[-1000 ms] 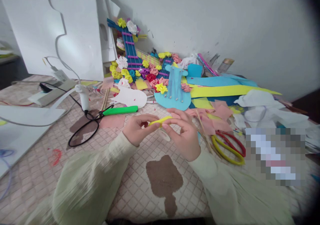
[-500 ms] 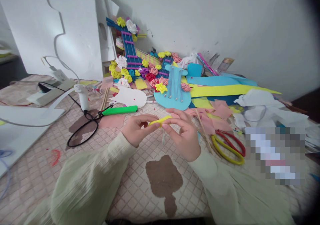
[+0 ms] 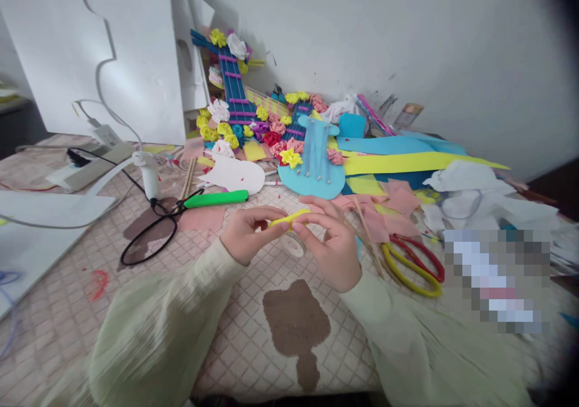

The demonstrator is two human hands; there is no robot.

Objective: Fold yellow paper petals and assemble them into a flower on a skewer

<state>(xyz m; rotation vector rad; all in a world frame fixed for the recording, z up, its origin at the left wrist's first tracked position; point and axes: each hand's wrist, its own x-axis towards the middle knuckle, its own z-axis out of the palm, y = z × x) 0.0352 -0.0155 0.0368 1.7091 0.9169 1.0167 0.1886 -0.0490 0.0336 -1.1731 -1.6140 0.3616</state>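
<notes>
Both of my hands are pinched on a narrow yellow strip of paper (image 3: pixel 295 216), held above the middle of the table. My left hand (image 3: pixel 242 235) grips the strip's left end between thumb and fingers. Thumb and forefinger of my right hand (image 3: pixel 332 247) close on its right part, while other fingers rise behind. Just below the strip, between the hands, is a small white ring like a tape roll (image 3: pixel 294 247); whether it hangs or rests on the table I cannot tell. A green utility knife (image 3: pixel 217 199) lies left of my left hand.
A white glue gun (image 3: pixel 147 175) with a black cord stands on the left by a power strip (image 3: pixel 85 169). Behind are a light-blue paper cutout (image 3: pixel 312 181) and paper flowers (image 3: pixel 210 132). Red and yellow scissors handles (image 3: pixel 414 274) lie right, near a wooden stick (image 3: pixel 368 232).
The white ring below the strip has turned from edge-on to showing its round opening. Both hands keep nearly the same grip on the yellow strip.
</notes>
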